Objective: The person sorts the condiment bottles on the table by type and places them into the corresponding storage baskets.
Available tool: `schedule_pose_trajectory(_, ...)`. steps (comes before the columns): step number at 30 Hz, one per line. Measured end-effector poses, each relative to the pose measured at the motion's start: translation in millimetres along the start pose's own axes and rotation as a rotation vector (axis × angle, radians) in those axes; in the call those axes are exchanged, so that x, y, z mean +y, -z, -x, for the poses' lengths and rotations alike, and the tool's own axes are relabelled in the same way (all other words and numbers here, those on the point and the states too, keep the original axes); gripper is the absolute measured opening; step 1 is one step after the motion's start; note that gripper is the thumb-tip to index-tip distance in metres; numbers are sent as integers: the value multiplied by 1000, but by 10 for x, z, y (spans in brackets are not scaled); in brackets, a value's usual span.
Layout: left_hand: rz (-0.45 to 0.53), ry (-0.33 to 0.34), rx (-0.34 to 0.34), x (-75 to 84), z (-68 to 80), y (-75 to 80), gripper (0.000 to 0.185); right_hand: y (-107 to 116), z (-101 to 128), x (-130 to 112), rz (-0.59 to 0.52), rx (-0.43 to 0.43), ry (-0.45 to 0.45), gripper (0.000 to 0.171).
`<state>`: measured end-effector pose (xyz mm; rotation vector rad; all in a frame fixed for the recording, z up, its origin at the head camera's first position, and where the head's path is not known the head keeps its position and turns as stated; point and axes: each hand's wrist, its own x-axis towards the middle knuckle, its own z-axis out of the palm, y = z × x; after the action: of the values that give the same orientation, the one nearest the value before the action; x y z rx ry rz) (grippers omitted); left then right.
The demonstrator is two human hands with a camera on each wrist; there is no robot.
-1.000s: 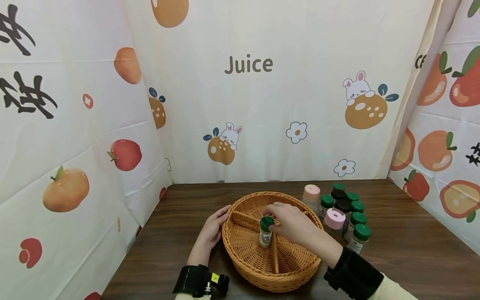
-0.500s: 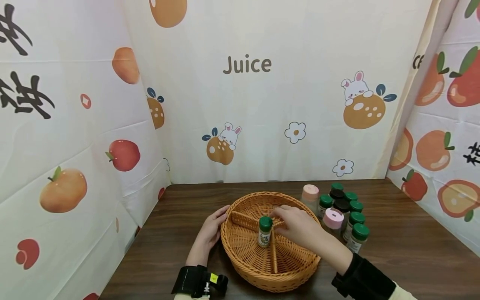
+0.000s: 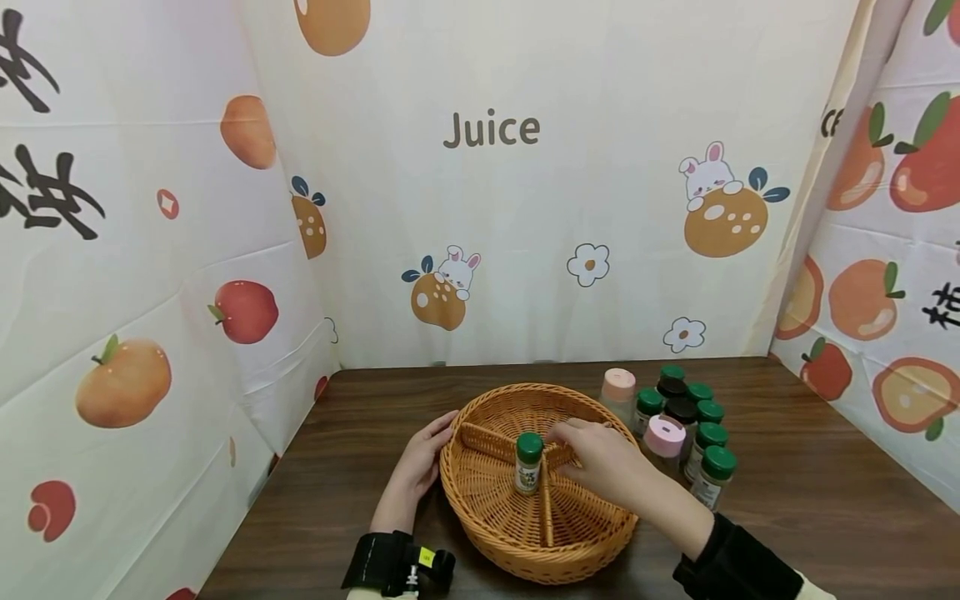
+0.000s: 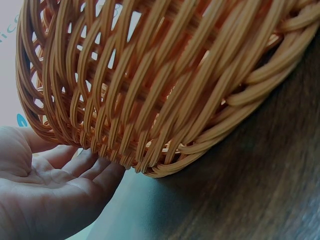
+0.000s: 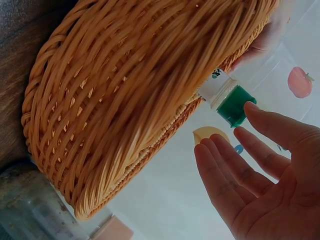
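A round wicker basket [image 3: 555,567] with woven dividers stands on the dark wooden table. Inside it, close to where the dividers meet, a spice jar [image 3: 527,477] with a green lid and white label stands upright. My right hand [image 3: 606,462] is over the basket just right of the jar, fingers loosely extended; in the right wrist view a gap shows between its fingertips and the green lid [image 5: 236,106]. Against the basket's left side rests my left hand [image 3: 417,468]. The left wrist view shows its relaxed fingers [image 4: 105,176] touching the wicker wall, their tips partly hidden.
Right of the basket stand several jars with green lids [image 3: 718,463] and black lids [image 3: 681,409]. Among them are a jar with a pink lid [image 3: 664,436] and one with a peach lid [image 3: 618,385]. Fruit-printed curtains [image 3: 525,208] enclose the table.
My right hand has let go of the spice jar's green lid and drawn slightly to the right. The jar stays standing in the basket; my left hand keeps its place.
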<state>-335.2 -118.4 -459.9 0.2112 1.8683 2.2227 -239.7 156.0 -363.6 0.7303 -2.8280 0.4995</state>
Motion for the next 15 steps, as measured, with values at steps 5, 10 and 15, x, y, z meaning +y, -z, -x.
schedule_pose_trajectory(5,3,4,-1,-7,-8,3,48,-10,43,4,19,6,-13,35)
schedule_pose_trajectory(10,-3,7,-1,-2,-15,6,48,-11,103,11,33,17,-7,35)
schedule_pose_trajectory(15,-8,13,2,-6,-17,7,48,3,180,17,8,0,-3,34)
